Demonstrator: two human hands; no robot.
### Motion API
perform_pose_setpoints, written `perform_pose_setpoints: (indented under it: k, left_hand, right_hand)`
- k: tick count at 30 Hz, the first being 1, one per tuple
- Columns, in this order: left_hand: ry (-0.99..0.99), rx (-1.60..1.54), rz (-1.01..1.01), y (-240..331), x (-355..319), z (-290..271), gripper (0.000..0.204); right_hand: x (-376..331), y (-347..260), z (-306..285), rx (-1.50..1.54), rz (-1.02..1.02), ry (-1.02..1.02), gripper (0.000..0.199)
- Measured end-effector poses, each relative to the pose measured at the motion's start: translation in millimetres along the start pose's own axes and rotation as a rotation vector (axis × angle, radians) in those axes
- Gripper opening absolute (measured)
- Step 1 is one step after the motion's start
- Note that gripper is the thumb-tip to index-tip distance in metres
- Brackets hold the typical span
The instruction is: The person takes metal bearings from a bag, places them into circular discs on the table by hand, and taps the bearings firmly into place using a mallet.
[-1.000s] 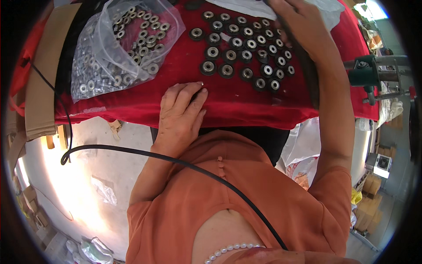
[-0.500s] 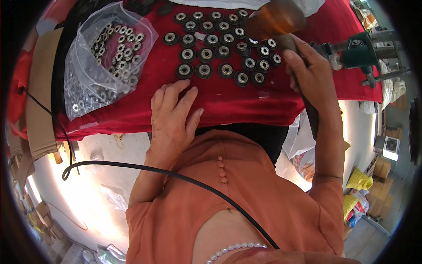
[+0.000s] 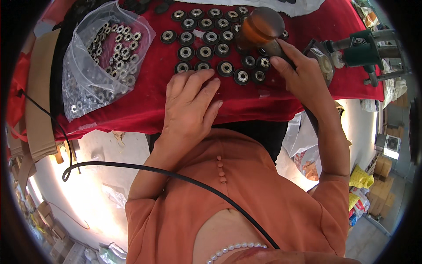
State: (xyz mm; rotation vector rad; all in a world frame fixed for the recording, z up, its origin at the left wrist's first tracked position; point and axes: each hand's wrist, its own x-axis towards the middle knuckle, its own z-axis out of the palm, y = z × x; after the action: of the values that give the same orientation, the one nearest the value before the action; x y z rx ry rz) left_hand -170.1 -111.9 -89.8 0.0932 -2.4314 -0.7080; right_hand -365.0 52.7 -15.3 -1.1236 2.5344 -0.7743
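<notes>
Above, the left hand lies flat, fingers spread, on the red cloth beside rows of bearings; the right hand grips an orange-headed mallet over them

bearings in rows on tabletop, just beyond left fingers | bag left | mallet right

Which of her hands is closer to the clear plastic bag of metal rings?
The left. The left hand lies flat on the red cloth just right of the bag; the right hand grips an orange-headed mallet farther right.
</notes>
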Motion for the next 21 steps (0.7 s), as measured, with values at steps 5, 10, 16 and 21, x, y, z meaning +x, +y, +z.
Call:
perform_pose_setpoints:
  k: [5, 10, 16, 21]
  left_hand:
    - [-0.017, -0.008, 0.050, 6.3, 15.1, 5.1, 0.038]
    - [-0.035, 0.000, 0.030, 3.5, 9.9, 7.9, 0.041]
    - [-0.029, -0.009, 0.046, 7.3, 14.2, 7.4, 0.039]
    - [-0.039, -0.012, 0.030, 3.9, 9.2, 6.5, 0.039]
  right_hand:
    - [-3.9, 16.1, 0.7, 0.031, -0.050, 0.060, 0.046]
    - [-5.3, 13.3, -4.5, 0.081, -0.101, 0.156, 0.048]
    - [-8.0, 21.0, -2.2, 0.073, -0.099, 0.109, 0.046]
    - [-8.2, 8.7, 7.1, 0.136, 0.023, 0.023, 0.044]
